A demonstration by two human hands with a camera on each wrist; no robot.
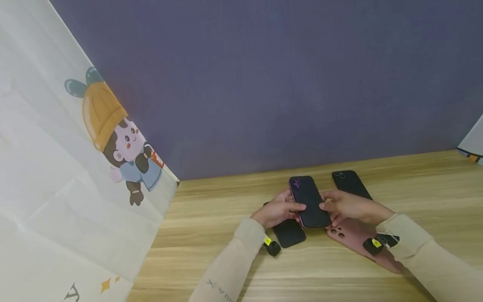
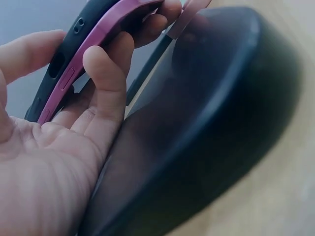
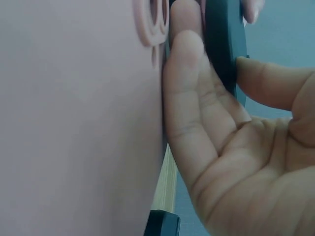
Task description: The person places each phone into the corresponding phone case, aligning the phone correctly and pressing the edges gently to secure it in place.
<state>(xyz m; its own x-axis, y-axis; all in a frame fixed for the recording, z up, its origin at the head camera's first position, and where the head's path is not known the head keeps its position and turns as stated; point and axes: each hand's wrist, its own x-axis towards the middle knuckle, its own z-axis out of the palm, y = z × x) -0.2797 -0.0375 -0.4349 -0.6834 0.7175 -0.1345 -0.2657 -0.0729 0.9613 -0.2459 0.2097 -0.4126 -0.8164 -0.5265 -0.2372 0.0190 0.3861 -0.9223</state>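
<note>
Both the left hand (image 1: 277,210) and right hand (image 1: 344,205) pinch the purple phone in a dark case (image 1: 309,201) just above the worktop (image 1: 211,235), whose side buttons seemingly show only in the left wrist view.

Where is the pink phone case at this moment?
In the head view the pink phone case lies flat on the wooden table, under the right hand and wrist, right of the held purple phone.

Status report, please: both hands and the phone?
Left hand and right hand both grip the purple phone in its dark case, raised over the wooden table. Pink case and black case lie beneath.
</note>
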